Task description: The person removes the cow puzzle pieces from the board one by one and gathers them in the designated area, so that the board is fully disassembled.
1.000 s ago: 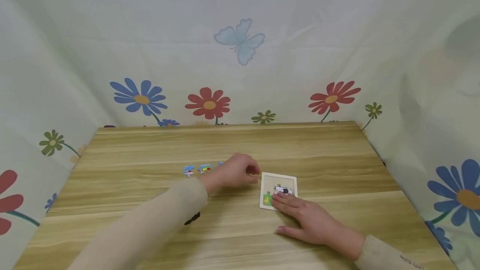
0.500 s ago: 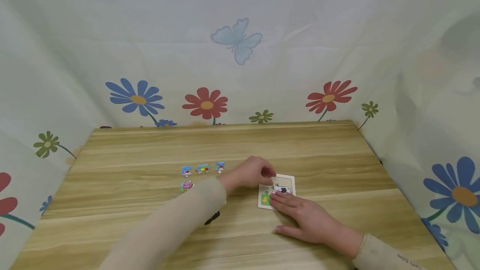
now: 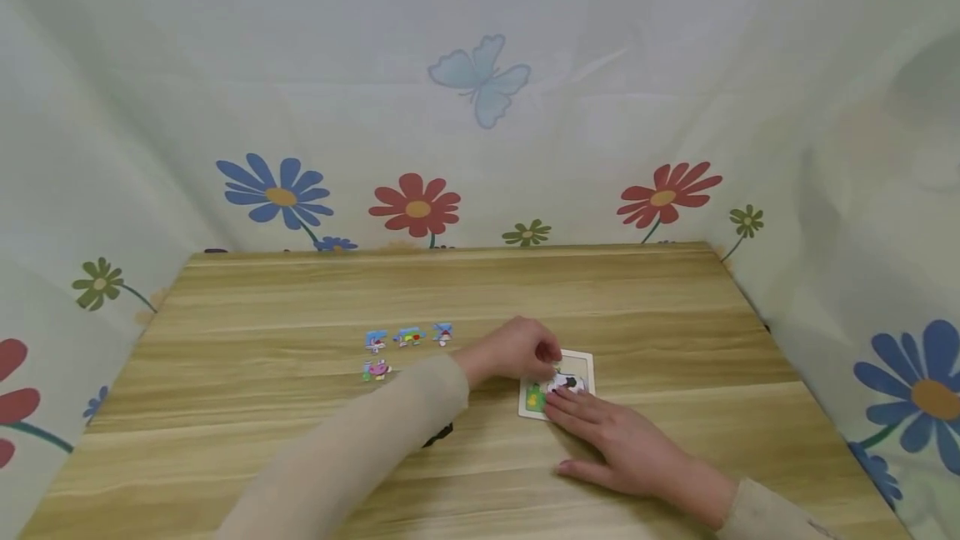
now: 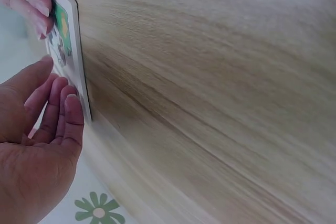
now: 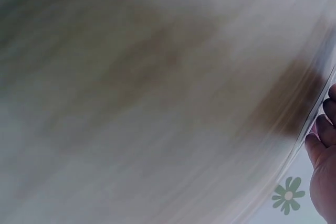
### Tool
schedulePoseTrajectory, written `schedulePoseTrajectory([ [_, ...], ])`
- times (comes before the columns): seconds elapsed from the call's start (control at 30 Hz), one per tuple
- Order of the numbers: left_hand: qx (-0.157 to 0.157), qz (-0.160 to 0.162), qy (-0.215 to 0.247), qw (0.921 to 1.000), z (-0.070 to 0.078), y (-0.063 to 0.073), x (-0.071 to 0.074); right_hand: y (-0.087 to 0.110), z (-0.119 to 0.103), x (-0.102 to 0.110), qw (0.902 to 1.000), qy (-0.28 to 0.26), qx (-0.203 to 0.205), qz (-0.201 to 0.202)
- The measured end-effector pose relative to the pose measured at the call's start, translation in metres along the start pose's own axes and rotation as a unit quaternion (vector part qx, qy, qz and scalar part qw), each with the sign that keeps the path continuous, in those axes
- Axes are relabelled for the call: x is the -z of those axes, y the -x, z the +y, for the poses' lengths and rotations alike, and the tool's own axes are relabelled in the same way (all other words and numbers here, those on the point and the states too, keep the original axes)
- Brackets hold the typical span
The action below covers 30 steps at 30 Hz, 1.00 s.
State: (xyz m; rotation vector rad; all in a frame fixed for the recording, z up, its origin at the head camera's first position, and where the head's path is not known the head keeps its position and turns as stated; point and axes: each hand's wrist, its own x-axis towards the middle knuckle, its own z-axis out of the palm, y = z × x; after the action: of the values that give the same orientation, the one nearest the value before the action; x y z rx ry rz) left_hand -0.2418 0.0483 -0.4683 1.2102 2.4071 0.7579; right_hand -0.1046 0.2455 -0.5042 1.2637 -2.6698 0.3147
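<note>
A small square puzzle board (image 3: 527,413) with a pale frame lies on the wooden table. A cow picture and a green corner with yellow show inside it. My left hand (image 3: 521,350) is over its upper left part with curled fingers, the fingertips at the picture. In the left wrist view, the left hand's (image 4: 39,140) thumb and fingers stand close to the board (image 4: 73,40); whether a piece is between them is hidden. My right hand (image 3: 626,448) lies with extended fingers on the board's lower right. The right wrist view shows a part of the right hand (image 5: 326,166) at its edge.
Left of the board, three blue-topped puzzle pieces (image 3: 409,337) lie in a row on the table (image 3: 637,298), with a pink and green piece (image 3: 378,370) below them. A dark object (image 3: 438,436) shows beside the left sleeve. Flowered cloth (image 3: 480,173) surrounds the table.
My left hand has moved right, from beside the board to over its upper left part, uncovering the loose puzzle pieces. The right hand has stayed on the board.
</note>
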Motion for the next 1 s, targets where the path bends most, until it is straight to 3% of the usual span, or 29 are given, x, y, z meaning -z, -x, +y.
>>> schedulePoseTrajectory([
  [0.47, -0.007, 0.012, 0.007, 0.9999, 0.006, -0.003, -0.009, 0.008, 0.000, 0.003, 0.9999, -0.005, 0.011, 0.005],
  [1.0, 0.020, 0.017, 0.059, 0.9979, 0.000, 0.002, -0.013, 0.003, -0.001, 0.003, 0.9998, -0.020, 0.006, -0.001],
])
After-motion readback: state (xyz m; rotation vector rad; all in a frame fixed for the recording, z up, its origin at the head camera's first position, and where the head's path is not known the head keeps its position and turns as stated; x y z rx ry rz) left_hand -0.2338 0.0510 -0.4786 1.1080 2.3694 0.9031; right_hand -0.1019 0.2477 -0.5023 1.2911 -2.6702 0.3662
